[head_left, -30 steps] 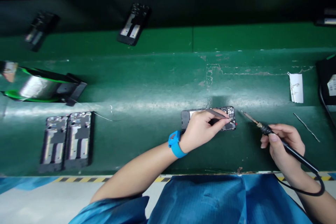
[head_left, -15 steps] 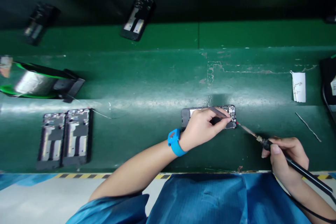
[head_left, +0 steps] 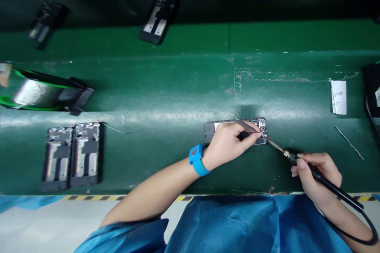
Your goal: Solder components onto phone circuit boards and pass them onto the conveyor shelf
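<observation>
Workbench: through the head camera I see a worn green surface (head_left: 166, 87), scuffed and chipped, with a bright band of reflected light running across it.
Back: a green ledge (head_left: 196, 39) meets a dark strip along the top of my view.
Floor: pale, below the bench edge, with yellow-and-black striped tape (head_left: 97, 197) beside it.
Opened phones: I count five. One phone (head_left: 263, 124) lies crosswise under my left hand, two phones (head_left: 86, 154) lie side by side at the left, and two more phones (head_left: 159, 18) sit tilted at the back.
Left hand (head_left: 228, 144): one, thumb and fingers pinching tweezers (head_left: 246, 126) over the phone's circuit-board end; one blue wrist strap (head_left: 200, 162).
Right hand (head_left: 319, 174): one, fingers closed around a soldering iron (head_left: 334, 188).
Iron tip: at the phone's right end, by a small red piece; I cannot tell whether it touches.
Solder reel (head_left: 38, 93): one, at the left, trailing thin wire.
White card (head_left: 339, 97): one, marked, toward the right.
Loose wire (head_left: 348, 142): one twisted length, near the right hand.
</observation>
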{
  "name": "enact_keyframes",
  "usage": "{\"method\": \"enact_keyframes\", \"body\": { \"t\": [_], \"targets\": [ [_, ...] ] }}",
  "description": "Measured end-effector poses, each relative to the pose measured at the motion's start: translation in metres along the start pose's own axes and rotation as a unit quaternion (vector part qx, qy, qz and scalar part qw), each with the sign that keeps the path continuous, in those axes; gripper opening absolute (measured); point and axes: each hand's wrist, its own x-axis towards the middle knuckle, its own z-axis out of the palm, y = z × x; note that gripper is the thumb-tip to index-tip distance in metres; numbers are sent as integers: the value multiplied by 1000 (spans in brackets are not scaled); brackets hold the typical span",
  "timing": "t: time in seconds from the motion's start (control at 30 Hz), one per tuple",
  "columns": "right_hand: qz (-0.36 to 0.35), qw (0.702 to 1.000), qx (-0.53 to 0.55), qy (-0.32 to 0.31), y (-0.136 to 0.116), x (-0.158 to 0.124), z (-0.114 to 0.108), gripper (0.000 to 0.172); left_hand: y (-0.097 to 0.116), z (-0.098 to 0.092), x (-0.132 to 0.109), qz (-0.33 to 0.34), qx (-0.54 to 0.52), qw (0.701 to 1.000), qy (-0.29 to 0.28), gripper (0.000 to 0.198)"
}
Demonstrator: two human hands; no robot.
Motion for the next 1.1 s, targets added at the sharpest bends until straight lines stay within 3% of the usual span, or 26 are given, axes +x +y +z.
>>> {"method": "enact_keyframes", "body": {
  "t": [0.2, 0.4, 0.63, 0.87, 0.93, 1.0, 1.1],
  "targets": [
    [-17, 999, -38, 0, 6, -5, -1, 17, 2, -1, 1, 1, 2, 1000, -3, 4],
    [-98, 993, -67, -8, 3, 1, 1, 19, 2, -1, 1, 3, 3, 1000, -1, 4],
    [-1, 998, 50, 33, 2, -3, 1, 16, 1, -1, 0, -3, -2, 1000, -3, 5],
    [12, 993, 107, 44, 3, -1, 7, 14, -1, 2, -1, -1, -4, 1000, -6, 4],
    [-10, 990, 133, 39, 5, 2, 7, 22, 0, 0, 0, -7, -13, 1000, -12, 4],
    [-40, 993, 104, 22, 8, 6, 4, 31, 2, -7, 0, -18, -57, 998, -22, 5],
    [-69, 997, -12, -29, 12, 13, -9, 23, 4, -26, 0, -17, -159, 986, -35, 16]
  ]
}}
